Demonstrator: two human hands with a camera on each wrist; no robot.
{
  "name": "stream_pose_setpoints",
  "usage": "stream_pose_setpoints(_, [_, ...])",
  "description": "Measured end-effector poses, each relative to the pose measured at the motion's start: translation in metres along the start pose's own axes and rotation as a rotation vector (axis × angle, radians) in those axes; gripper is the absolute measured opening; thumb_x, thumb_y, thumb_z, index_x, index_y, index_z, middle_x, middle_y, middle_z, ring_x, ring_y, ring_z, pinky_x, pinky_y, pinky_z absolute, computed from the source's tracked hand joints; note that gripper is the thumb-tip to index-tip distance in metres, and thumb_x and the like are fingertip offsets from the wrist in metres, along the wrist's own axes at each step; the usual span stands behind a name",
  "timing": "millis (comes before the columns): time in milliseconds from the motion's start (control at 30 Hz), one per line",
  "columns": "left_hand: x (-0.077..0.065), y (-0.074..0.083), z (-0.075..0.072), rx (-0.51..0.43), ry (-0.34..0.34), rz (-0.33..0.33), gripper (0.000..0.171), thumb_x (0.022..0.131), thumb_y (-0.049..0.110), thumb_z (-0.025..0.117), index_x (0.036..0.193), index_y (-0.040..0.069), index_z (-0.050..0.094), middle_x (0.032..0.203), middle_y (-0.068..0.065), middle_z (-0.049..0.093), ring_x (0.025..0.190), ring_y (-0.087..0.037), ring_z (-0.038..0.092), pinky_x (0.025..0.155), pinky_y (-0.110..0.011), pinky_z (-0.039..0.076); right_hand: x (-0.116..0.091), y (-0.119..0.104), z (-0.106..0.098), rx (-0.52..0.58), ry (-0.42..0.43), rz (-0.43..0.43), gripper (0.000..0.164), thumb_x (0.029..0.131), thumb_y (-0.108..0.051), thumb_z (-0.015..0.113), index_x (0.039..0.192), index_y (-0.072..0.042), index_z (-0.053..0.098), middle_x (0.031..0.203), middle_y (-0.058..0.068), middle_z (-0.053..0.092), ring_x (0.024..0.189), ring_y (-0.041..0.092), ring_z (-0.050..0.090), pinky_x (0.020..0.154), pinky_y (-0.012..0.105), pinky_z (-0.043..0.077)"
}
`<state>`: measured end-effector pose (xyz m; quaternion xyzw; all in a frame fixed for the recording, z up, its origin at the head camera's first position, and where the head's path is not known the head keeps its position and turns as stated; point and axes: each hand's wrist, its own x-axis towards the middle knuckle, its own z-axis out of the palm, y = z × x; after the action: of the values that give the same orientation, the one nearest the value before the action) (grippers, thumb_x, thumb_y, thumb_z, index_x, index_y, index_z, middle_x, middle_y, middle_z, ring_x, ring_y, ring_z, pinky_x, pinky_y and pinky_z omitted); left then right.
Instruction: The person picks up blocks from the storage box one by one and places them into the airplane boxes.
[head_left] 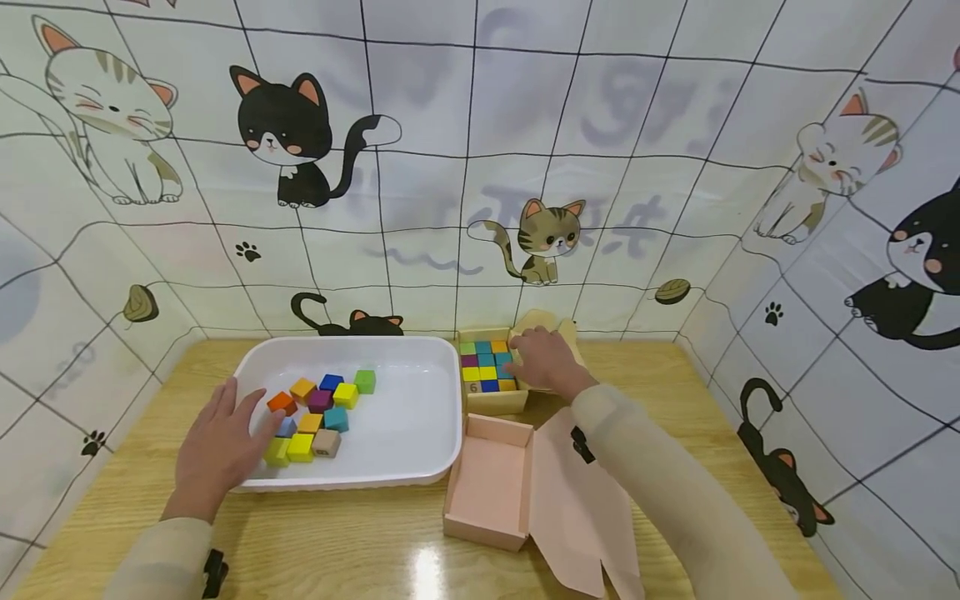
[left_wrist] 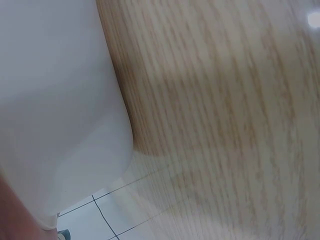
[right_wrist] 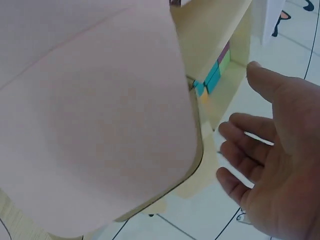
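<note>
A white tray [head_left: 405, 433] on the left holds several coloured cubes [head_left: 319, 401], loosely grouped in orange, yellow, blue, green, purple and plain wood. My left hand [head_left: 225, 446] lies over the tray's left rim, fingers extended, its thumb beside an orange cube [head_left: 282, 403]. In the left wrist view only a bit of that hand [left_wrist: 15, 215] shows at the tray wall [left_wrist: 75, 125]. A pale yellow box [head_left: 497, 404] holds cubes in rows [head_left: 486, 367]. My right hand [head_left: 543, 360] is at that box's right side, fingers loosely bent and holding nothing in the right wrist view.
A pink box [head_left: 491, 475] stands in front of the yellow box, its lid [head_left: 585, 500] folded out to the right under my forearm. The yellow box's lid [head_left: 543, 319] lies open behind my right hand. Cat-patterned sheeting [head_left: 420, 192] walls the wooden table [head_left: 360, 533].
</note>
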<state>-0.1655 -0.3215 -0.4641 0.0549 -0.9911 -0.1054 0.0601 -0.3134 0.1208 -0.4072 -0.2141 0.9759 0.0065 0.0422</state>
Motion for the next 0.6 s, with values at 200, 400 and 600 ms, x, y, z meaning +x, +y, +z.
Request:
stream_pose_setpoints(200, [-0.001,0.001,-0.001,0.004,-0.002,0.001,0.073,0.091,0.06,0.03,0.136,0.003,0.038,0.148,-0.031,0.011,0.136,-0.047,0.009,0.105,-0.065,0.015,-0.005,-0.016,0.005,-0.024,-0.091,0.05,0.065,0.085,-0.059,0.049,0.124,-0.007,0.054,0.129,0.012,0.053,0.117,0.032,0.047,0.099,0.051,0.038])
stream_pose_setpoints(400, [-0.003,0.002,-0.002,-0.003,-0.002,0.003,0.073,0.091,0.06,0.03,0.136,0.004,0.038,0.148,-0.03,0.011,0.136,-0.047,0.008,0.105,-0.066,0.016,-0.006,-0.023,0.012,0.019,-0.15,0.102,0.072,0.083,-0.065,0.046,0.126,-0.007,0.054,0.133,0.012,0.049,0.117,0.032,0.045,0.1,0.049,0.036])
stream_pose_setpoints(600, [-0.001,0.001,-0.001,0.002,0.009,0.005,0.073,0.091,0.06,0.03,0.136,0.003,0.039,0.148,-0.03,0.011,0.136,-0.047,0.009,0.105,-0.065,0.016,-0.008,-0.024,0.014,0.0,-0.16,0.123,0.078,0.081,-0.068,0.044,0.128,-0.005,0.052,0.134,0.014,0.047,0.119,0.033,0.046,0.101,0.049,0.036])
